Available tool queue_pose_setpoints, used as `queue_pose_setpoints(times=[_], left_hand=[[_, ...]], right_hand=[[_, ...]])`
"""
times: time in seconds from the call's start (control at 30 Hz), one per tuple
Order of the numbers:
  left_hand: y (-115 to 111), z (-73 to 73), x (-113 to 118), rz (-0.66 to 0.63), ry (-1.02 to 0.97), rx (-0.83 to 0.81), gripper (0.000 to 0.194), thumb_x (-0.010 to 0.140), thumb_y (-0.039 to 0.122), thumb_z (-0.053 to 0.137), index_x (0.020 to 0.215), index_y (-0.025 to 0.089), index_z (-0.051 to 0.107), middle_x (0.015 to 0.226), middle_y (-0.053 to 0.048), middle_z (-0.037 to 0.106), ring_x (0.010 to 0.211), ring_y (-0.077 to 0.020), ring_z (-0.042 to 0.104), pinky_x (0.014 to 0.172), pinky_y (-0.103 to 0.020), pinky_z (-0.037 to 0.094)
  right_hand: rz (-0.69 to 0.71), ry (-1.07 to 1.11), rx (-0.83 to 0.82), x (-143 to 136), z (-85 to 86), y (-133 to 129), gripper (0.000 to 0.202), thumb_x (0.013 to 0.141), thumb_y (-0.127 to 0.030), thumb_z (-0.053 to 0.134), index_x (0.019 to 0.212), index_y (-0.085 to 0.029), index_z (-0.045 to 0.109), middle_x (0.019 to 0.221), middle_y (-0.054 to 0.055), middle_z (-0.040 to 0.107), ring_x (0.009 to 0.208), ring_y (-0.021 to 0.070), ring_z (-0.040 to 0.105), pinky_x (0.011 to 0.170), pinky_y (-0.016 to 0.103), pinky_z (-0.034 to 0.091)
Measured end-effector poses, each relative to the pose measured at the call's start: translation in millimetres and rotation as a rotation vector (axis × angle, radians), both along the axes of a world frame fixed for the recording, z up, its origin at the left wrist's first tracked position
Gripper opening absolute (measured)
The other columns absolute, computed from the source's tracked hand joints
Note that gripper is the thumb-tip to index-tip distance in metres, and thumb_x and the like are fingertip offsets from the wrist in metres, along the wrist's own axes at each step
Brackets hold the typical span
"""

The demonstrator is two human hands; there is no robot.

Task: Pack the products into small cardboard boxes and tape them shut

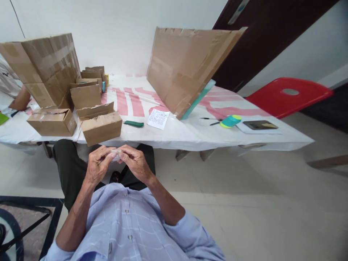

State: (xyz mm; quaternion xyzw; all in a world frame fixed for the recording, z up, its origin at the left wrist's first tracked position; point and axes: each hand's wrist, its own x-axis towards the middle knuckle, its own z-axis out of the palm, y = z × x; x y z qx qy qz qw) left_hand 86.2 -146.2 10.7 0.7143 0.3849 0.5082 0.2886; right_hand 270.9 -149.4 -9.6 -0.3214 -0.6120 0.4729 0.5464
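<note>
My left hand (98, 164) and my right hand (136, 162) meet above my lap, just short of the table edge. Between their fingertips they pinch a small, whitish, see-through piece that looks like plastic (116, 155). Its exact kind is too small to make out. Both hands are closed on it, thumbs towards each other. Right beyond them an open cardboard box (102, 128) stands at the table's edge. A green box cutter (133, 124) lies on the cloth to the right of that box, beside a white paper with handwriting (158, 119).
Another cardboard box (51, 122) and a tall carton wall (51, 65) stand left, with a person's arm (21, 99) behind. A large cardboard panel (187, 65) leans mid-table. Rightward lie a teal-yellow cylinder (231, 121), a pen (209, 118) and a phone (260, 125), near a red chair (288, 95).
</note>
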Motion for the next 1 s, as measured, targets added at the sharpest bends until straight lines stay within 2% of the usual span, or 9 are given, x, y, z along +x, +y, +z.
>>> queue_pose_setpoints(times=[0.17,0.37,0.5,0.57,0.63,0.7,0.87,0.93,1.0], left_hand=[[8,-11.4,-1,0.067,0.102,0.085,0.027,0.104,0.039,0.069,0.111,0.018,0.085,0.077,-0.003,0.07,0.064,-0.0142,0.061,0.063,-0.027,0.052],[18,-18.9,4,0.064,0.249,0.262,0.036,0.109,0.035,0.06,0.139,0.02,0.074,0.103,-0.009,0.079,0.09,-0.0189,0.075,0.085,-0.03,0.062],[22,-20.6,8,-0.012,0.266,0.292,0.03,0.111,0.031,0.057,0.132,0.021,0.077,0.095,-0.006,0.076,0.081,-0.0159,0.072,0.078,-0.027,0.062],[22,-21.5,9,-0.007,0.286,0.278,0.035,0.111,0.034,0.057,0.139,0.021,0.072,0.101,-0.007,0.076,0.078,-0.0153,0.069,0.075,-0.027,0.062],[22,-22.4,7,0.011,0.299,0.25,0.043,0.11,0.035,0.059,0.15,0.022,0.064,0.109,-0.008,0.076,0.074,-0.0143,0.067,0.071,-0.028,0.061],[21,-22.6,3,0.032,0.296,0.223,0.048,0.108,0.035,0.061,0.154,0.023,0.06,0.113,-0.009,0.075,0.072,-0.0133,0.065,0.067,-0.027,0.061],[22,-19.7,-7,0.059,0.268,0.171,0.043,0.105,0.032,0.065,0.147,0.024,0.064,0.112,-0.006,0.074,0.072,-0.0124,0.064,0.065,-0.025,0.06],[23,-18.6,-9,0.069,0.263,0.163,0.041,0.104,0.033,0.066,0.145,0.025,0.066,0.111,-0.006,0.074,0.071,-0.0123,0.064,0.064,-0.024,0.059],[23,-18.2,-11,0.089,0.266,0.163,0.04,0.103,0.033,0.067,0.142,0.025,0.068,0.11,-0.005,0.074,0.07,-0.0124,0.064,0.063,-0.024,0.058]], right_hand=[[0.064,0.033,-0.071,4,-12.0,11,0.045,0.093,-0.064,0.078,0.1,-0.02,0.08,0.089,0.003,0.072,0.071,0.015,0.068,0.072,0.032,0.064],[0.097,0.088,-0.17,9,-24.3,26,0.048,0.085,-0.066,0.084,0.096,-0.02,0.078,0.084,0.002,0.074,0.068,0.0153,0.069,0.069,0.032,0.064],[0.119,0.108,-0.184,10,-28.0,27,0.049,0.083,-0.067,0.085,0.095,-0.02,0.078,0.085,0.002,0.076,0.069,0.0154,0.07,0.069,0.032,0.064],[0.077,0.113,-0.187,18,-32.1,31,0.049,0.082,-0.066,0.085,0.097,-0.02,0.079,0.086,0.002,0.076,0.068,0.016,0.07,0.07,0.033,0.065],[-0.059,0.111,-0.195,37,-38.0,40,0.051,0.08,-0.066,0.086,0.101,-0.021,0.079,0.085,0.002,0.076,0.068,0.0176,0.07,0.07,0.036,0.065],[-0.281,0.081,-0.185,71,-44.7,59,0.054,0.077,-0.066,0.087,0.106,-0.021,0.079,0.084,0.002,0.075,0.071,0.0198,0.071,0.072,0.038,0.064],[-0.87,-0.239,-0.086,187,-58.7,128,0.049,0.079,-0.053,0.074,0.114,-0.017,0.076,0.106,0.01,0.078,0.083,0.0225,0.07,0.081,0.038,0.061],[-1.025,-0.47,-0.171,226,-62.9,152,0.044,0.081,-0.042,0.066,0.114,-0.015,0.075,0.118,0.013,0.076,0.09,0.0224,0.07,0.087,0.037,0.059],[-1.084,-0.567,-0.244,252,-67.4,167,0.04,0.079,-0.032,0.062,0.112,-0.013,0.076,0.119,0.016,0.074,0.096,0.0243,0.068,0.096,0.038,0.057]])
